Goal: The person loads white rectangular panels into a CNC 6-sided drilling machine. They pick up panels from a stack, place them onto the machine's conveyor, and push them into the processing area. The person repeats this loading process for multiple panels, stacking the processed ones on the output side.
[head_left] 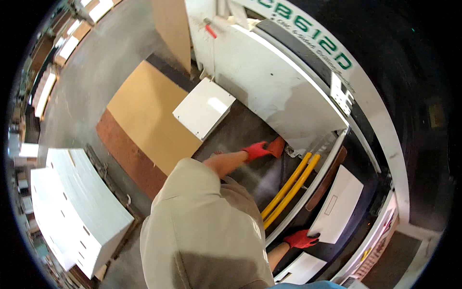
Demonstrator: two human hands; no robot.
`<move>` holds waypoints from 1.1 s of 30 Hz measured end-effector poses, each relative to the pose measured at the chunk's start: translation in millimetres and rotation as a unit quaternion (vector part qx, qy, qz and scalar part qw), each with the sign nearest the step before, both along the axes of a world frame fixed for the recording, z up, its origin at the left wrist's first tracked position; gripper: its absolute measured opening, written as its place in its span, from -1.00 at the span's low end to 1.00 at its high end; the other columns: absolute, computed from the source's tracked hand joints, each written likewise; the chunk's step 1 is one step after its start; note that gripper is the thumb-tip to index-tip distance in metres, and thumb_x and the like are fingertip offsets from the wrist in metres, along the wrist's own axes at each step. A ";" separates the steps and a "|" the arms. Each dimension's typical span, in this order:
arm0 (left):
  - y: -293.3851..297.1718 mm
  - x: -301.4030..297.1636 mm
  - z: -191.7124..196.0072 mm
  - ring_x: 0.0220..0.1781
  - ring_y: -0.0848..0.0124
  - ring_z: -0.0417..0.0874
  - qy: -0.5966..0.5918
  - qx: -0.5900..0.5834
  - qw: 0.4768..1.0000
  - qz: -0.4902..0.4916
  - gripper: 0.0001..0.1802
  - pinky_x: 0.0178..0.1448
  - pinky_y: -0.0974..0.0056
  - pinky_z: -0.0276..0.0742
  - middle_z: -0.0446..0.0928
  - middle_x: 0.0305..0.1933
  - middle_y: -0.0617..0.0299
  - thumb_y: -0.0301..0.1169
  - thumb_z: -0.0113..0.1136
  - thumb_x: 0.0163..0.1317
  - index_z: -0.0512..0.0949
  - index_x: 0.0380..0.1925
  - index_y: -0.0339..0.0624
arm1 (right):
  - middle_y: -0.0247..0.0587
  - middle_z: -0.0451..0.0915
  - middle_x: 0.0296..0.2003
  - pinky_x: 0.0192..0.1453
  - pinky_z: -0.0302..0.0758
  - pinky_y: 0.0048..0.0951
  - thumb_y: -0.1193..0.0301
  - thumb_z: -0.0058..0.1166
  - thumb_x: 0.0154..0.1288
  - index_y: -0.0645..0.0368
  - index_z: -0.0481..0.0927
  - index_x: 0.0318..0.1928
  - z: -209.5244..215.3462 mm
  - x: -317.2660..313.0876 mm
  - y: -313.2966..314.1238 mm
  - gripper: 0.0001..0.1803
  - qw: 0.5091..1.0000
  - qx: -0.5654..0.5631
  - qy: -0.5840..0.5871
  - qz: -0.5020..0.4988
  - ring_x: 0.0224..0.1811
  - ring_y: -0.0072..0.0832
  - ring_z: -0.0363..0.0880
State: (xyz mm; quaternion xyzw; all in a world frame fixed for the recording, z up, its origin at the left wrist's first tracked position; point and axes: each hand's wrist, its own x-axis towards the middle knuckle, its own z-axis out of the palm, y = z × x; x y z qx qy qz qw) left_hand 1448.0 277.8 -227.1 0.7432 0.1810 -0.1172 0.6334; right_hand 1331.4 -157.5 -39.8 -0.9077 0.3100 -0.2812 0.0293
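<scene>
Grey floor [113, 62] spreads left, with a white stack [91, 192] near left, piles [45, 94] far left; right, a white machine [264, 72].

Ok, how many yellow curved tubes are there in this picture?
2: one yellow curved tube on the left, a second yellow curved tube beside it on the right. The person's beige-clothed body may hide others.

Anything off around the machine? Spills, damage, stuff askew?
Nothing looks spilled or clearly broken. Mildly untidy: the tan board lies off-center over a reddish-brown sheet, which shows along one long side. The white panel at the right hand shows no visible damage.
</scene>
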 end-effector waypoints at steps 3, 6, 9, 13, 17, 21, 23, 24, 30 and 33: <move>111.6 -103.0 -58.8 0.64 -0.05 0.31 0.229 0.070 0.970 0.048 0.20 0.65 -0.01 0.26 0.27 0.65 -0.07 0.42 0.31 0.12 0.27 0.59 -0.12 | 0.24 0.37 0.45 0.47 0.39 0.15 0.06 0.15 0.50 0.16 0.46 0.46 -3.8 1.7 2.9 -0.32 0.999 0.012 0.026 -0.023 0.47 0.18 0.39; 201.5 -212.8 -81.7 0.26 -0.09 0.72 0.304 0.189 0.930 0.080 -0.07 0.26 -0.11 0.64 0.70 0.20 -0.15 0.29 0.41 -0.04 0.69 0.20 -0.18 | 0.23 0.33 0.48 0.49 0.38 0.15 0.08 0.11 0.53 0.21 0.42 0.48 -6.6 2.3 3.9 -0.33 0.999 0.005 0.046 -0.015 0.49 0.19 0.34; 246.4 -290.6 -83.5 0.18 -0.09 0.76 0.478 0.153 0.855 0.127 -0.18 0.21 -0.06 0.67 0.68 0.25 -0.13 0.18 0.32 0.09 0.65 0.23 -0.16 | 0.18 0.35 0.45 0.52 0.35 0.09 0.13 0.11 0.52 0.20 0.39 0.48 -8.6 1.8 -0.7 -0.34 0.998 0.013 0.062 -0.016 0.48 0.15 0.36; 248.9 -317.3 -90.0 0.30 -0.03 0.69 0.494 0.113 0.850 0.143 -0.12 0.32 -0.09 0.59 0.64 0.31 -0.08 0.18 0.33 0.10 0.51 0.35 -0.10 | 0.09 0.38 0.43 0.53 0.36 0.03 0.17 0.08 0.58 0.20 0.40 0.47 -6.9 3.7 -0.8 -0.41 0.995 -0.041 0.089 0.008 0.50 0.09 0.34; 225.9 -266.3 -116.9 0.49 -0.08 0.50 0.442 0.197 0.874 0.040 0.15 0.49 -0.18 0.40 0.44 0.49 -0.13 0.20 0.45 0.02 0.25 0.55 -0.12 | 0.07 0.38 0.45 0.55 0.36 0.01 0.23 0.06 0.61 0.22 0.40 0.47 2.7 5.7 19.2 -0.44 0.995 0.029 0.090 -0.015 0.50 0.07 0.35; 212.5 -164.8 -151.7 0.71 -0.16 0.07 0.346 0.288 0.893 0.034 0.49 0.64 -0.36 0.02 0.03 0.70 -0.21 0.29 0.54 -0.10 -0.07 0.68 -0.18 | 0.05 0.46 0.40 0.57 0.33 -0.02 0.29 0.06 0.61 0.22 0.44 0.44 5.7 9.6 36.3 -0.49 0.994 0.095 0.043 -0.013 0.45 0.03 0.42; 223.4 -111.3 -167.5 0.75 -0.15 -0.02 0.334 0.335 0.880 0.056 0.56 0.65 -0.42 -0.06 -0.10 0.74 -0.23 0.31 0.56 -0.12 -0.15 0.68 -0.22 | 0.03 0.47 0.40 0.55 0.37 -0.03 0.29 0.09 0.60 0.23 0.45 0.43 3.7 12.0 36.2 -0.49 0.991 0.131 0.010 -0.005 0.42 0.02 0.46; 232.9 -87.6 -175.7 0.76 -0.16 -0.06 0.342 0.358 0.867 0.058 0.59 0.65 -0.44 -0.09 -0.15 0.75 -0.24 0.31 0.57 -0.13 -0.19 0.69 -0.23 | 0.02 0.48 0.40 0.54 0.38 -0.03 0.29 0.10 0.60 0.23 0.45 0.43 1.0 13.6 34.2 -0.49 0.987 0.158 -0.014 0.013 0.40 0.01 0.48; 266.5 -33.6 -244.0 0.74 -0.36 -0.13 0.390 0.456 0.795 0.090 0.30 0.58 -0.61 -0.12 -0.22 0.74 -0.37 0.05 0.42 0.19 -0.21 0.71 -0.09 | -0.04 0.35 0.52 0.34 0.58 0.20 0.16 0.17 0.57 -0.11 0.27 0.57 -0.3 8.8 11.6 -0.33 0.902 0.425 -0.072 -0.019 0.35 0.04 0.52; 257.7 -47.9 -281.4 0.71 -0.43 -0.10 0.352 0.509 0.781 0.084 -0.12 0.58 -0.59 -0.07 -0.22 0.73 -0.40 -0.38 -0.02 0.48 -0.15 0.71 0.00 | 0.01 0.32 0.53 0.34 0.61 0.21 0.08 0.18 0.55 -0.09 0.25 0.59 -2.5 3.4 1.3 -0.27 0.965 0.263 0.007 0.005 0.36 0.06 0.53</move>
